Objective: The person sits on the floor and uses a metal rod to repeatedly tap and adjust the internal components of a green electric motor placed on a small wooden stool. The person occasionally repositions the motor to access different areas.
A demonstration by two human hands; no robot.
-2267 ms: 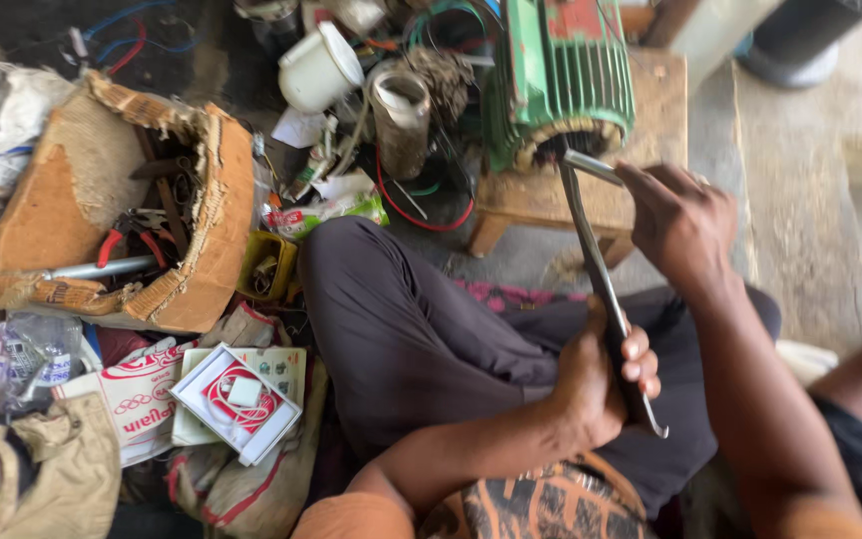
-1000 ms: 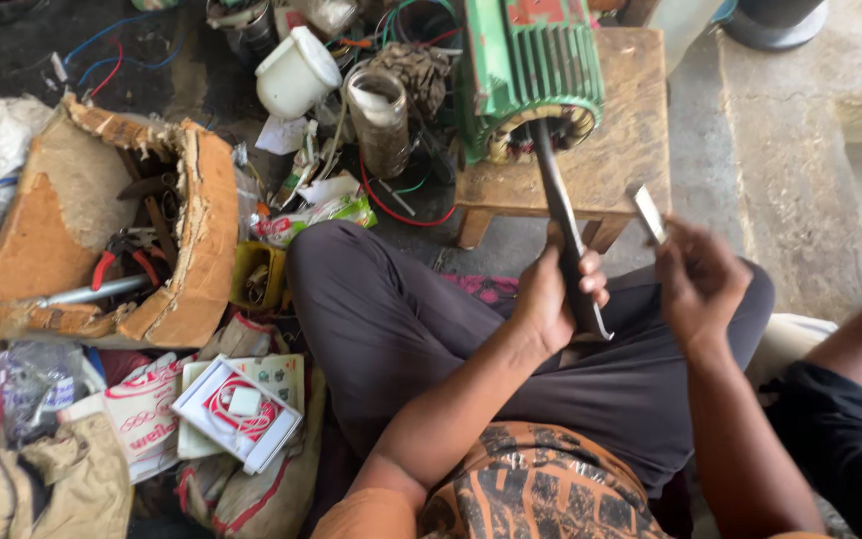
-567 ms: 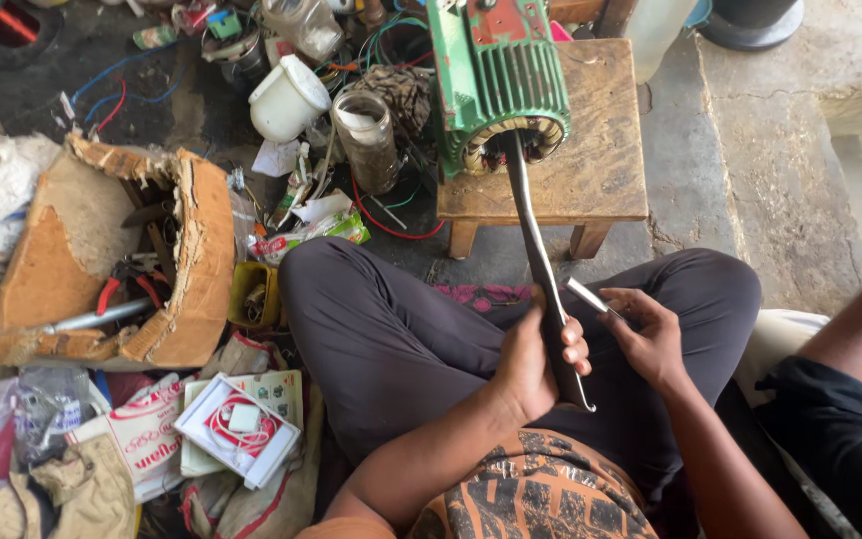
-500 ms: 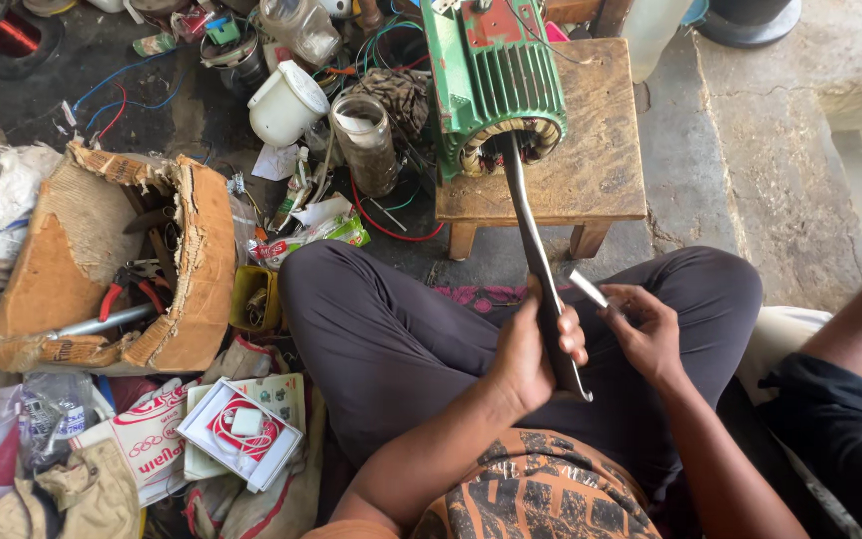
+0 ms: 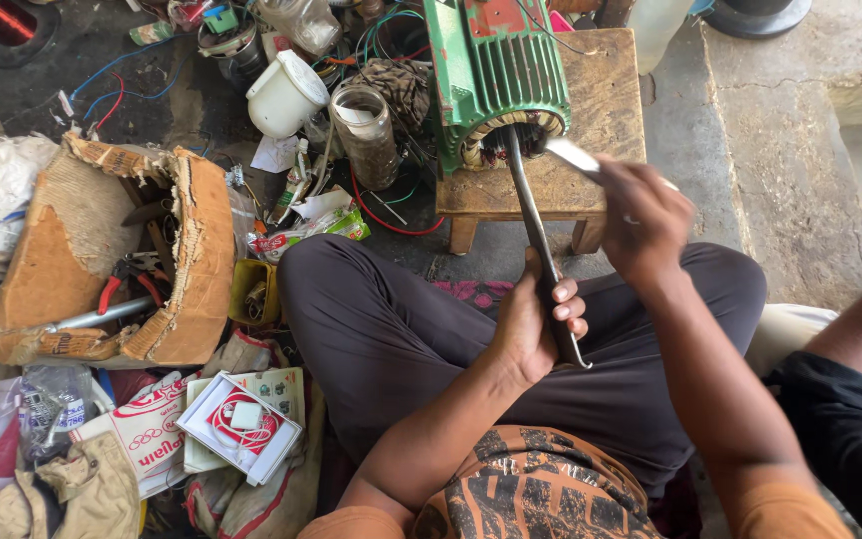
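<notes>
Green electric motor [image 5: 496,75] stood on wooden stool [image 5: 606,120]; left hand [image 5: 536,319] gripped a dark steel bar [image 5: 536,240] running into motor's open end, right hand [image 5: 646,220] pinching a thin pale strip [image 5: 576,157] just beside that opening.

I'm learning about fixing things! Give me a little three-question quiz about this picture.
1. True or false: the left hand grips the long metal bar.
2. Where does the bar's far end point? A) into the green motor B) into the torn cardboard box C) into the white cup
3. Fill in: the motor sits on a small wooden ____.

Key: 1 true; 2 A; 3 stool. The right hand holds a thin pale strip near the motor's opening.
</notes>
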